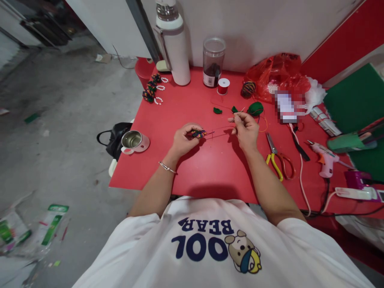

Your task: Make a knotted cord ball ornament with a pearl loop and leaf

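My left hand (183, 141) is closed around a small multicoloured crocheted piece (199, 134), its yarn mixing dark, green, orange and yellow. A thin dark tip sticks out of the piece to the right. From there fine reddish thread (223, 128) runs across to my right hand (246, 130), which pinches it with thumb and fingers. A thin needle-like sliver shows just above those fingertips; whether they hold it I cannot tell. Behind the right hand lie a dark green yarn ball (255, 108) and a small green piece (217, 111).
On the red table (162, 160) stand a steel mug (136, 141), a white flask (175, 48), a clear jar (213, 62) and a red thread spool (223, 86). Scissors (272, 145), yellow-and-red handled tools, a pink glue gun (325, 158) and a phone (286, 107) lie right.
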Available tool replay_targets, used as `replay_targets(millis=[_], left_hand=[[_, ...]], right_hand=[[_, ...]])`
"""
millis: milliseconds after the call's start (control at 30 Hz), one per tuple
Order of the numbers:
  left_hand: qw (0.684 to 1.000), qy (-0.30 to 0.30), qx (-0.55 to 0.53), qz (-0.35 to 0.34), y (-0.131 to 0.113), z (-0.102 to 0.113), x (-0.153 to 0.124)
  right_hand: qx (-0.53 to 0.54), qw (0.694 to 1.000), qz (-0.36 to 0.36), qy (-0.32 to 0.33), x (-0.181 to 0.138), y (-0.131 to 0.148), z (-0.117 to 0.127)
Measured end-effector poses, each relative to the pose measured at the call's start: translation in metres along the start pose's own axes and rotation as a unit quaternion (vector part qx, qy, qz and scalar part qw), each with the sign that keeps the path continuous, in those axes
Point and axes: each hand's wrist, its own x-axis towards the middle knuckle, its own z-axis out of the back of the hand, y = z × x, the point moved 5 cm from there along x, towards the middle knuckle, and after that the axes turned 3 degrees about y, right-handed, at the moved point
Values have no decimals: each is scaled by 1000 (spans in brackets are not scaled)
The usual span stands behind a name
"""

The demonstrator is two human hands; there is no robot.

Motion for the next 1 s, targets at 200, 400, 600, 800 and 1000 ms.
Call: replay_targets(millis=[200, 400, 600, 800, 1000], left_hand=[[1000, -4, -13, 11, 1, 1, 0], [1000, 17, -12, 16, -1, -6, -1], [1000, 14, -6, 11, 0, -7, -1], [1000, 11, 3, 6, 0, -6, -2], [1000, 14, 20, -12, -2, -6, -2]], right_hand=[[-184, 967, 124, 122, -14, 9, -12], [-435, 834, 259, 218, -33, 19, -32], [-498, 795, 271, 216, -38, 27, -36], [-512, 788, 270, 211, -38, 27, -35], [-516, 785, 273, 210, -37, 25, -35]])
